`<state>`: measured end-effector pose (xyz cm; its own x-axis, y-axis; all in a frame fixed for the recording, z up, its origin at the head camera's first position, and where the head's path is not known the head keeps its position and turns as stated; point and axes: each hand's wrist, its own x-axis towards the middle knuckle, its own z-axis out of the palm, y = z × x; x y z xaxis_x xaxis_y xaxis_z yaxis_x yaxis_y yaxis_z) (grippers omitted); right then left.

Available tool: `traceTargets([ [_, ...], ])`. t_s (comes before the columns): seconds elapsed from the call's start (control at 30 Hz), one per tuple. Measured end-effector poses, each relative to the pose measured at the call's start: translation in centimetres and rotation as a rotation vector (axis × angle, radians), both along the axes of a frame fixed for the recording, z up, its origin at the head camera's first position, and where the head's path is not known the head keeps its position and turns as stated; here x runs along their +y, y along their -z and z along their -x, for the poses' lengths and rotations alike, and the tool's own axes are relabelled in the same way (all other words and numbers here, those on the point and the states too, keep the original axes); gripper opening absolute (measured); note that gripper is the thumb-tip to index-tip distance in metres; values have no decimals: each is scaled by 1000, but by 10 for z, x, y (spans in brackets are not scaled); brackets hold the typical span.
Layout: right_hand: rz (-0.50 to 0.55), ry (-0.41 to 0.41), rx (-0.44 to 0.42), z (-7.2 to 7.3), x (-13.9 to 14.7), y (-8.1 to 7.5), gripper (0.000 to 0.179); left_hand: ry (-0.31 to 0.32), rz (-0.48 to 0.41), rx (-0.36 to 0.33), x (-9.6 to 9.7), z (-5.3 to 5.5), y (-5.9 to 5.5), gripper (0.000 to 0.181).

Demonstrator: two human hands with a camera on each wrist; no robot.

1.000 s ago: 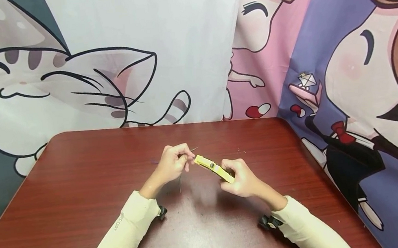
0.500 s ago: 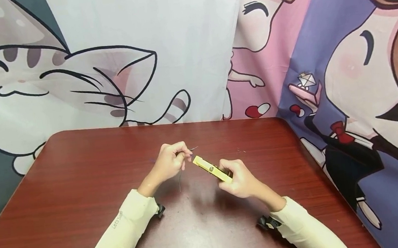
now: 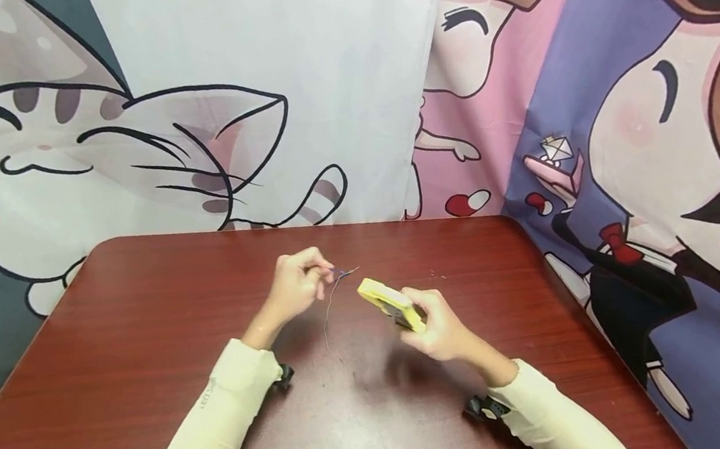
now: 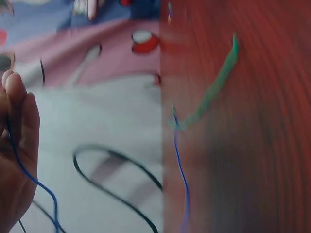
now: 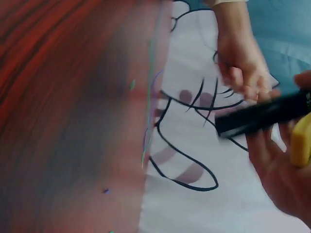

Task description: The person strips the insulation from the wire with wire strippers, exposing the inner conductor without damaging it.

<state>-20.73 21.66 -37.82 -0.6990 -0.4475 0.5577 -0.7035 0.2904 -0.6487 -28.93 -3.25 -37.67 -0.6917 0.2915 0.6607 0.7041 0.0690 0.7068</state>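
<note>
My left hand (image 3: 300,284) is raised over the table with its fingertips together. In the left wrist view, a thin blue wire (image 4: 33,179) runs down from those fingers, which pinch it. A yellow-and-black wire stripper (image 3: 390,302) is gripped in my right hand (image 3: 437,325), its front end towards my left hand and apart from it. The right wrist view catches the tool's black part (image 5: 265,116), blurred. Between the hands, a blue wire end and a thin green wire (image 3: 327,317) lie on the table; in the left wrist view the green wire (image 4: 214,90) looks blurred.
The reddish-brown table (image 3: 166,335) has a glossy surface. A tiny blue scrap (image 5: 106,191) and a small green scrap (image 5: 132,84) lie on it. Cartoon-printed cloth (image 3: 287,55) hangs behind the table and along its right side.
My left hand has drawn back up and left, away from the wire stripper, uncovering wires on the table. The wire stripper has turned in my right hand, showing its other face.
</note>
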Motion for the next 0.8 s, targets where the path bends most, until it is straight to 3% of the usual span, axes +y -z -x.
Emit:
traceTargets([
  [0.13,37,-46,-64,3,13,-3,42,-72,-11,-35,-17,18,8,20],
  [0.27,107,-50,-163,6,20,-6,30,-60,87,-6,-21,27,9,19],
  [0.37,135,-66,-233,7,21,-7,26,-59,139,9,-18,24,9,21],
  [0.53,81,-49,-231,11,20,-6,22,-67,179,-11,-14,16,5,19],
  [0.8,148,-161,-388,17,17,4,21,-24,192,-5,0,0,-8,16],
])
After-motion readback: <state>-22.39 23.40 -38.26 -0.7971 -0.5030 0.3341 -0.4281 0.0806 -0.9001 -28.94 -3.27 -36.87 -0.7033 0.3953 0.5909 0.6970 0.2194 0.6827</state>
